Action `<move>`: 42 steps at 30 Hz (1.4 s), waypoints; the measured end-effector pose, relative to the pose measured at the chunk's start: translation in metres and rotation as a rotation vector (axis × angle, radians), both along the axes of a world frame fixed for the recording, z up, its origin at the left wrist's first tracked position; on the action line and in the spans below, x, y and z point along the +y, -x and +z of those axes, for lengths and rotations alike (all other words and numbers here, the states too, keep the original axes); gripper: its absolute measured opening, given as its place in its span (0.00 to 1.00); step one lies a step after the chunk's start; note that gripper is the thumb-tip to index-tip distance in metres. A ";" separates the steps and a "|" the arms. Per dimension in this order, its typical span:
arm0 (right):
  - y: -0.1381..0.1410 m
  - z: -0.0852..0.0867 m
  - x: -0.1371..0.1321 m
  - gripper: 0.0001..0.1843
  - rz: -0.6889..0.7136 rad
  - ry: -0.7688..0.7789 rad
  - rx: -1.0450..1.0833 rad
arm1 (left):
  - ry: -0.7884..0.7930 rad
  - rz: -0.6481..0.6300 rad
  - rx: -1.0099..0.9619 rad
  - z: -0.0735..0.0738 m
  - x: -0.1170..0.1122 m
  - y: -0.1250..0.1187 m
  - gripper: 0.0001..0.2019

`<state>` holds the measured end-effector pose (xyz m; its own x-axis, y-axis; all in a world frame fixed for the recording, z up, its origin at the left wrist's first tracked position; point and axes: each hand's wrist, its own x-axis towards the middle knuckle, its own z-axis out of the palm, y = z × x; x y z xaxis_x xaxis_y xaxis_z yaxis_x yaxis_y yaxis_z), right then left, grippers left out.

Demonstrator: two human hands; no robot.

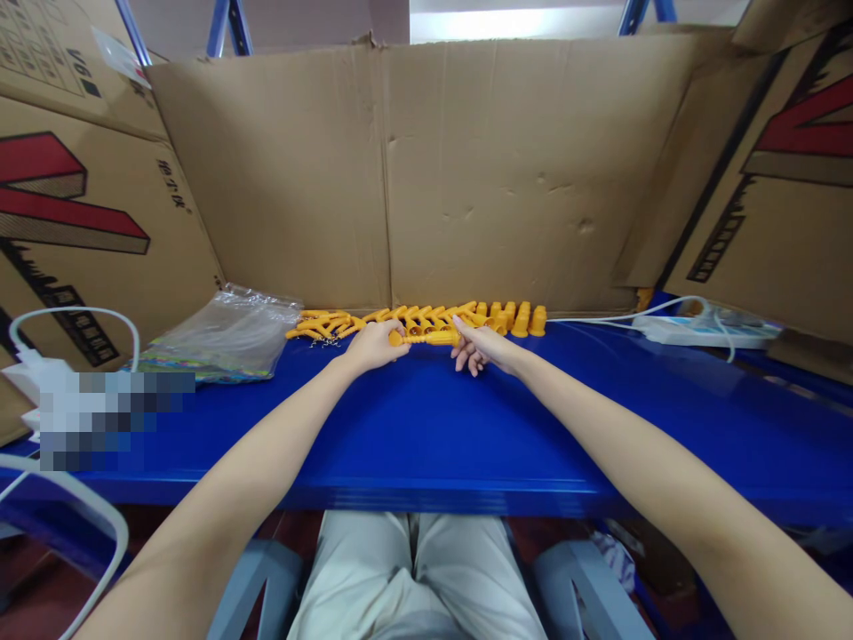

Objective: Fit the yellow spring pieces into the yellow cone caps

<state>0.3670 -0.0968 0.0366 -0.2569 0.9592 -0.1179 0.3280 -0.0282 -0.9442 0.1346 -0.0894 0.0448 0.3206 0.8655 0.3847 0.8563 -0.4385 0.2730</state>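
My left hand [377,347] is closed at the left end of a yellow plastic piece [433,339], which lies level just above the blue tabletop. This piece has a round cup-like end, a narrow ribbed shaft and a thicker right part. At its right end is my right hand [481,347], thumb above and fingers loosely curled below, seemingly gripping it. Behind the hands runs a row of yellow branched parts [406,316]. Yellow cup-shaped parts [537,320] stand to the right of it. Small metal bits [325,340] lie left of my left hand.
Clear plastic bags [227,333] lie on the left of the blue table [426,427]. A tall cardboard panel [499,178] closes off the back, with printed boxes [80,231] at the sides. A white power strip [706,332] and cables are at the right.
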 end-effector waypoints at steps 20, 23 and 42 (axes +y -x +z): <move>0.003 -0.003 0.000 0.26 0.009 -0.012 0.078 | 0.002 0.046 0.035 0.003 -0.001 0.000 0.15; 0.004 -0.002 -0.002 0.26 0.004 0.020 0.089 | 0.006 0.053 0.047 0.002 -0.001 -0.001 0.17; 0.003 -0.004 0.000 0.13 0.009 -0.058 0.205 | -0.016 0.051 0.026 0.002 0.001 0.001 0.17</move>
